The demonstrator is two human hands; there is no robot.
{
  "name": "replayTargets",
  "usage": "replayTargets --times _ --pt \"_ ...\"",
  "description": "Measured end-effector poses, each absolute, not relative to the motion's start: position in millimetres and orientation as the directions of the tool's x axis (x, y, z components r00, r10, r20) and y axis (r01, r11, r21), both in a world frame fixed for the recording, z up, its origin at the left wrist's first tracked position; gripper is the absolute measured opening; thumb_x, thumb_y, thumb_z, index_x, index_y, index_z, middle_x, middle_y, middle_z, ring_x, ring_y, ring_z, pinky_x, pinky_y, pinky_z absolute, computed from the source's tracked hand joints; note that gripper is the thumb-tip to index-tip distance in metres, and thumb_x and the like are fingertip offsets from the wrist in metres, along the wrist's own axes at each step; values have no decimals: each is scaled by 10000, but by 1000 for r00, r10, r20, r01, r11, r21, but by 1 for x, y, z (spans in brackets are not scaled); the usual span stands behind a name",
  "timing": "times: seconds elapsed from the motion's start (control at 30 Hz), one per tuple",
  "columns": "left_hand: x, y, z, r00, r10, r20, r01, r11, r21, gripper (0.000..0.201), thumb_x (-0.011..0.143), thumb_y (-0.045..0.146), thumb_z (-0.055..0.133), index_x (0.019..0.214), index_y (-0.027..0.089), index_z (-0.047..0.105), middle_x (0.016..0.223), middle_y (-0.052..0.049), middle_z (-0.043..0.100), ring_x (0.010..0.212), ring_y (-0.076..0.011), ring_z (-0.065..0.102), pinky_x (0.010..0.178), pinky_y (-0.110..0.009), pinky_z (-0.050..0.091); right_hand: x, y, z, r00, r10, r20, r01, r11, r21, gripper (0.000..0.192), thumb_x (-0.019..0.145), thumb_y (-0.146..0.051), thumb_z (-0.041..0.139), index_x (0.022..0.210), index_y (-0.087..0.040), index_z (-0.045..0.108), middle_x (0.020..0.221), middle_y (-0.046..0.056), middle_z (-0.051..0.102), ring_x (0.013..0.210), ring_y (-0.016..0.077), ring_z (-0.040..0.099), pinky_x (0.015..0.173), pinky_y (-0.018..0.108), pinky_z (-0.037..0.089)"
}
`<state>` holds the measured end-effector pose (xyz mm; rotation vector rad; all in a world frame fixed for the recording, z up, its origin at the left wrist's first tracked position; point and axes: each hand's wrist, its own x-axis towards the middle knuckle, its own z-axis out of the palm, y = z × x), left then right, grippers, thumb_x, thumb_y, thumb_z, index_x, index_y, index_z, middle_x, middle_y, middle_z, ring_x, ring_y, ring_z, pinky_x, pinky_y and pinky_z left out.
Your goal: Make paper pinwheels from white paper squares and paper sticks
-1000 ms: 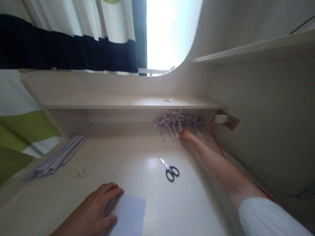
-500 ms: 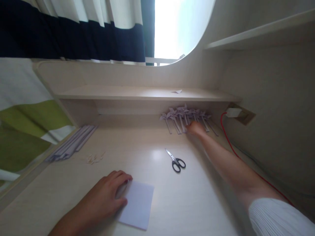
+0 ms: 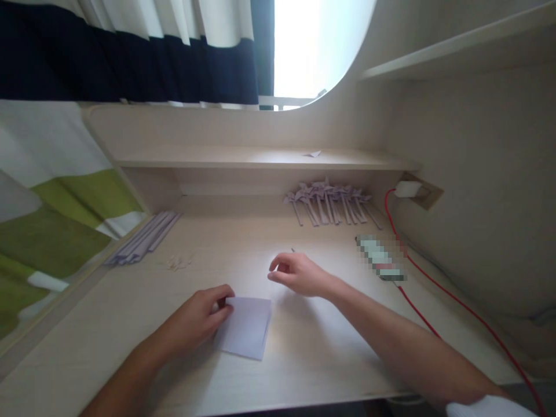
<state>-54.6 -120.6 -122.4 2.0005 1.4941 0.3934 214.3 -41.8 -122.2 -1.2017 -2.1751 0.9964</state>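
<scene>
Paper sheet [image 3: 245,327], pale lilac and roughly square, lies flat near the front edge of the worktop [image 3: 330,353], a little left of the middle. The left hand [image 3: 200,315] rests on its left edge, fingers curled down onto the paper and pinning it, not closed around it. The right hand [image 3: 297,274] hovers just behind the sheet with the fingers loosely curled and thumb and forefinger close together; a thin dark tip [image 3: 292,250] pokes out just beyond it, most likely part of the scissors lying underneath, though I cannot tell whether the hand grips them or only covers them.

The sheet looks whole and unfolded, so nothing has been worked on it yet as far as can be seen. Finished work is visible farther back: a row of small paper pinwheels on sticks [image 3: 330,202] lies under the low shelf [image 3: 260,157] at the rear edge, toward the right. A bundle of long paper strips [image 3: 143,244] lies along the left edge, with a few small scraps [image 3: 179,263] beside it. Toward the right edge is a blurred flat object [image 3: 380,258] and a red cable [image 3: 417,272] running to a wall plug [image 3: 407,189]. No containers are in view; everything lies loose on the worktop.
</scene>
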Motion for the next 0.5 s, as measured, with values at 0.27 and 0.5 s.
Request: replayTargets --times 0.27,0.5 --pt "-51 -81 -54 215 975 51 74 -69 995 218 735 349 806 797 182 680 731 -7 676 679 -156 610 629 -246 486 216 -33 -64 -579 695 426 100 579 -809 539 939 -89 561 1431 -306 597 1168 39 724 877 128 674 822 286 565" --pt "-19 -43 -5 171 977 131 -96 -116 989 175 709 242 818 789 166 682 709 27 664 607 -99 573 537 -177 449 230 -44 -9 -530 522 668 111 824 -556 491 863 -76 735 1292 -317 730 1272 63 679 1115 213 665 947 371 575"
